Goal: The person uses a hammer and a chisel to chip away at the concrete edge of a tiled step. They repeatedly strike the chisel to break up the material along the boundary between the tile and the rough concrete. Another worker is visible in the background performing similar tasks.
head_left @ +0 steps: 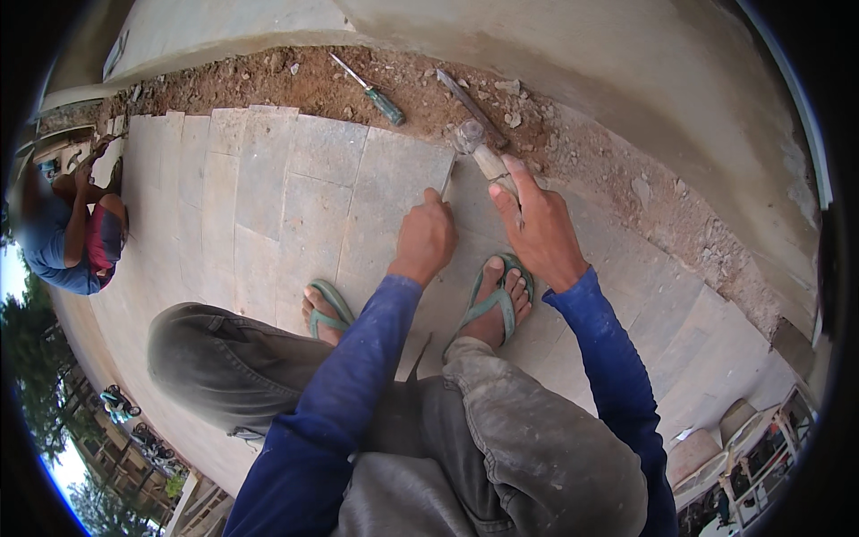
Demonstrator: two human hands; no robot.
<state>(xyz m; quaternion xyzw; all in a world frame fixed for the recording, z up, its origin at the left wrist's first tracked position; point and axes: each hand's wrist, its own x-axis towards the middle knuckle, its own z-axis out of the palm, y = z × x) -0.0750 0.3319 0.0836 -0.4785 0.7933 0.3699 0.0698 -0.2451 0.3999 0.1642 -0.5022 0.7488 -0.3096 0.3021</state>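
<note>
Gripping a hammer by its wooden handle, the right hand points the head away from the body and slightly left, over the edge of the tiled floor. Its fingers wrap the handle fairly near the head, a short grip that seems to suit small taps better than full swings. The left hand is clenched in a loose fist around a thin metal tool, of which only a narrow length shows beyond the fingers, lying at the corner where the tiles meet the dirt strip. The hammer head sits just beside that tool's visible end; whether the two touch, I cannot tell from this angle. Judging by the pose, the step in hand is close hammer work on the tile edge, and the next move calls for a steady left fist, a well-aimed head and knuckles out of its path (the left ones look rather near). Lying on the dirt beyond the tiles are a screwdriver with a green handle and a flat metal bar, the latter close behind the hammer head. Both lie outside either hand's grasp. A pale wall runs along the strip's far side, and a co-worker in a blue shirt crouches well apart, at the far left.
</note>
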